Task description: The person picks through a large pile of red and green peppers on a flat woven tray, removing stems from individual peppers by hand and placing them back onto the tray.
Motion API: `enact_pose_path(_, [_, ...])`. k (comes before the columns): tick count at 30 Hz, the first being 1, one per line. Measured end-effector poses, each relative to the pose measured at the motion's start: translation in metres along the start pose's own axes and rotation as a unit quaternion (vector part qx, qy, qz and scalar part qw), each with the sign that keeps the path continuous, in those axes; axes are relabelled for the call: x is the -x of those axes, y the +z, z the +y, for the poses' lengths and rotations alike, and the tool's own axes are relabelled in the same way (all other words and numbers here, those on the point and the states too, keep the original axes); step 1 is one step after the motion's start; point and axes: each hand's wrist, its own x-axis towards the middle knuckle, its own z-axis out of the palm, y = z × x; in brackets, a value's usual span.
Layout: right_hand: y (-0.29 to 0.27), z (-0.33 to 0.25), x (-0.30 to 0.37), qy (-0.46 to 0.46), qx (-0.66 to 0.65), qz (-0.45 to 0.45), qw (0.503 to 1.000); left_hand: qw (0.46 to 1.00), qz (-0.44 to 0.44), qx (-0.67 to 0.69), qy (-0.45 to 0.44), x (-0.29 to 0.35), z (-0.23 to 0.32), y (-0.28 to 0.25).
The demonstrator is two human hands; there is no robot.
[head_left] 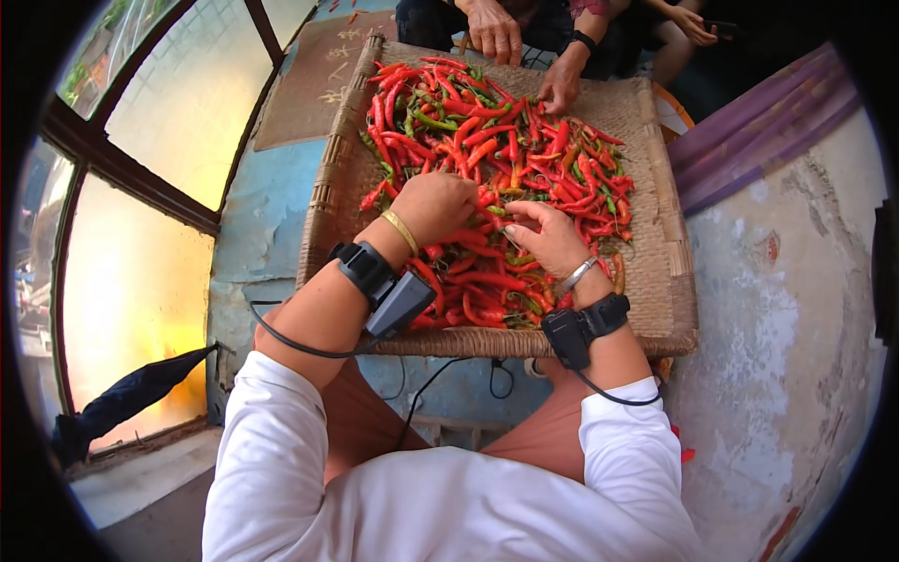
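Observation:
A heap of chili peppers (pixel 468 140), mostly red with some green and orange ones, lies in a shallow woven tray (pixel 665 215) in front of me. Over the middle of the heap, my left hand (pixel 435 208) is closed, its fingers curled down into the peppers; whatever they grip is hidden. Close beside it on the right, my right hand (pixel 552 242) has thumb and fingers apart. Its fingertips are near a green chili pepper (pixel 497 212), and I see nothing held between them.
Across the tray, another person's hand (pixel 562 82) reaches to the heap's far edge, and their other hand (pixel 493 33) hangs by the rim. A third person's hand (pixel 693 26) holds a dark phone. Windows and a folded dark umbrella (pixel 136 403) stand left; a worn wall (pixel 749 309) rises right.

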Motion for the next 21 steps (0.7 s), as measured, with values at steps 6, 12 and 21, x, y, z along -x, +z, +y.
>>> enact_pose_path(6, [-0.005,-0.028,0.008,0.108,-0.239,-0.076,0.962,0.992,0.030,0.113,0.037,0.000,0.016,-0.006])
enact_pose_path(12, [-0.034,-0.003,-0.003,0.139,-0.291,0.018,0.946,0.993,0.064,0.092,-0.023,0.002,0.008,-0.015])
enact_pose_path(21, [-0.031,0.011,-0.003,0.113,-0.513,0.211,0.824,0.996,-0.064,-0.040,-0.042,0.004,0.004,0.001])
